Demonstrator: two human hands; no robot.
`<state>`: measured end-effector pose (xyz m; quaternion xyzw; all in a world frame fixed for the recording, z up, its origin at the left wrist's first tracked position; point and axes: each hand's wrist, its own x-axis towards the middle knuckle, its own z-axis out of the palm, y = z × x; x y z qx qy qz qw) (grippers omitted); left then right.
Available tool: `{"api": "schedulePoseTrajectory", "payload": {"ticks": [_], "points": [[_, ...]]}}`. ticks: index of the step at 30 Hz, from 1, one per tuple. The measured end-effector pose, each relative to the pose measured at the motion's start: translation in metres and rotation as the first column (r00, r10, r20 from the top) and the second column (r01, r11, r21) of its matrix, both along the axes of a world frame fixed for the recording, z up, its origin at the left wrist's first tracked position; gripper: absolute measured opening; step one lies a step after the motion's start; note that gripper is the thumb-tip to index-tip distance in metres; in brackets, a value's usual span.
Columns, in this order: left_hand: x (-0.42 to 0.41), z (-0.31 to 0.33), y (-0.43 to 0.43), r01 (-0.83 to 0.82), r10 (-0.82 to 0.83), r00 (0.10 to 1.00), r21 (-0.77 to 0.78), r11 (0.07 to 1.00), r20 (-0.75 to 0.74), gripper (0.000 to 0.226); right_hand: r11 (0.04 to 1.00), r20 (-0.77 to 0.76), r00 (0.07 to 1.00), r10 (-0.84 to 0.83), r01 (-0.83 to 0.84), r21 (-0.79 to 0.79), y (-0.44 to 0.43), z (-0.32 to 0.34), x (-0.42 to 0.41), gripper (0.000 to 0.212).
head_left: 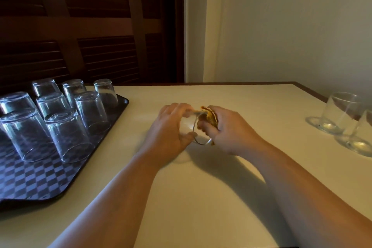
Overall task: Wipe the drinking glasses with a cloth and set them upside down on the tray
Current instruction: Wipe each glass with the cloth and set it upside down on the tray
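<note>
My left hand grips a clear drinking glass on its side above the middle of the table, its open rim facing right. My right hand holds a yellow-brown cloth pushed into the mouth of the glass. Much of the glass is hidden by my fingers. On the left lies a dark checkered tray with several glasses standing upside down in rows. Two upright glasses stand on the table at the far right.
The cream table has a brown edge at the back and right. A dark louvred door stands behind the tray, a pale wall behind the table's right half. The near part of the tray holds no glasses.
</note>
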<state>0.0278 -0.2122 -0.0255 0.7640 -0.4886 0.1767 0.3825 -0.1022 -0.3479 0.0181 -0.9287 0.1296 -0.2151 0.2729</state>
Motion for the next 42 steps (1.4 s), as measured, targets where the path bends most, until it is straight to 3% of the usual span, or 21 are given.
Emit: {"api": "schedulePoseTrajectory", "payload": {"ticks": [2,4,6,8,10,12,14,16,17,19,20,22,24,26,29,31,33,35,37,39,42], "points": [[-0.003,0.001,0.000,0.048,-0.047,0.998,0.029,0.998,-0.036,0.058,0.996,0.093,0.995,0.036,-0.028,-0.090,-0.004,0.001,-0.002,0.009],[-0.003,0.001,0.001,-0.007,0.007,1.000,0.006,1.000,0.001,0.055,0.988,0.189,0.980,-0.065,0.037,0.148,0.007,-0.007,0.004,0.009],[0.000,0.002,0.003,-0.107,0.110,0.991,-0.048,0.993,0.079,0.051,0.788,0.080,0.982,-0.172,0.088,0.610,0.028,-0.017,0.015,0.019],[0.002,0.002,0.002,-0.168,0.174,0.979,-0.066,0.984,0.103,0.051,0.567,-0.083,0.987,-0.138,0.148,0.810,0.040,-0.015,0.017,0.022],[0.001,0.004,0.002,-0.161,0.165,0.985,-0.062,0.985,0.060,0.056,0.710,-0.046,0.994,-0.098,0.102,0.697,0.034,-0.011,0.012,0.018],[-0.001,0.005,0.003,-0.070,0.070,0.997,-0.031,0.997,0.011,0.061,0.965,0.093,0.994,-0.065,0.039,0.258,0.010,-0.006,0.005,0.009],[-0.005,0.004,0.004,0.012,-0.011,1.000,0.034,0.999,-0.025,0.059,0.997,0.141,0.990,0.015,-0.004,-0.076,-0.003,0.000,0.001,0.008],[-0.006,0.003,0.003,-0.009,0.009,1.000,0.047,0.999,-0.002,0.053,0.997,0.186,0.982,-0.044,0.032,0.066,0.003,-0.005,0.003,0.010],[-0.005,0.003,0.003,-0.050,0.050,0.999,0.029,0.998,0.012,0.050,0.955,0.161,0.978,-0.131,0.081,0.285,0.012,-0.008,0.005,0.015],[-0.003,0.003,0.002,-0.138,0.138,0.990,-0.005,0.990,0.038,0.046,0.660,-0.033,0.983,-0.182,0.147,0.737,0.032,-0.009,0.009,0.021],[-0.002,0.003,0.001,-0.161,0.162,0.986,-0.015,0.987,0.044,0.046,0.566,-0.102,0.984,-0.147,0.168,0.807,0.036,-0.008,0.009,0.021],[0.000,0.002,0.001,-0.155,0.156,0.987,-0.027,0.988,0.035,0.049,0.679,-0.095,0.991,-0.095,0.134,0.722,0.032,-0.005,0.008,0.018],[0.001,0.003,0.002,-0.098,0.099,0.995,-0.018,0.995,0.023,0.056,0.943,0.051,0.995,-0.081,0.060,0.327,0.012,-0.006,0.007,0.014],[0.000,0.003,0.001,-0.012,0.012,1.000,0.000,1.000,0.006,0.059,1.000,0.180,0.984,0.008,-0.008,-0.003,-0.003,-0.004,0.003,0.011],[-0.004,0.002,0.000,-0.015,0.015,1.000,-0.031,0.999,-0.006,0.053,0.964,0.247,0.963,-0.111,0.044,0.263,0.005,-0.006,0.003,0.011],[-0.004,0.002,0.000,-0.102,0.104,0.994,-0.047,0.994,0.042,0.049,0.708,0.019,0.984,-0.179,0.115,0.697,0.022,-0.010,0.006,0.018],[-0.003,0.001,0.000,-0.160,0.162,0.984,-0.032,0.987,0.070,0.048,0.541,-0.131,0.986,-0.105,0.168,0.824,0.030,-0.008,0.009,0.021],[-0.001,0.002,0.002,-0.156,0.157,0.987,-0.027,0.987,0.042,0.050,0.741,-0.059,0.995,-0.086,0.103,0.664,0.023,-0.009,0.009,0.016],[-0.001,0.004,0.002,-0.099,0.101,0.994,-0.044,0.994,0.031,0.054,0.982,0.152,0.988,-0.040,0.011,0.189,0.005,-0.005,0.006,0.009],[-0.002,0.006,0.000,-0.053,0.058,0.996,-0.068,0.996,0.070,0.056,0.998,0.283,0.957,0.058,-0.047,-0.046,-0.005,-0.001,0.003,0.007],[-0.005,0.006,-0.001,-0.096,0.106,0.990,-0.102,0.990,0.098,0.050,0.917,0.273,0.953,-0.129,0.009,0.399,0.011,-0.005,0.004,0.007]]}}
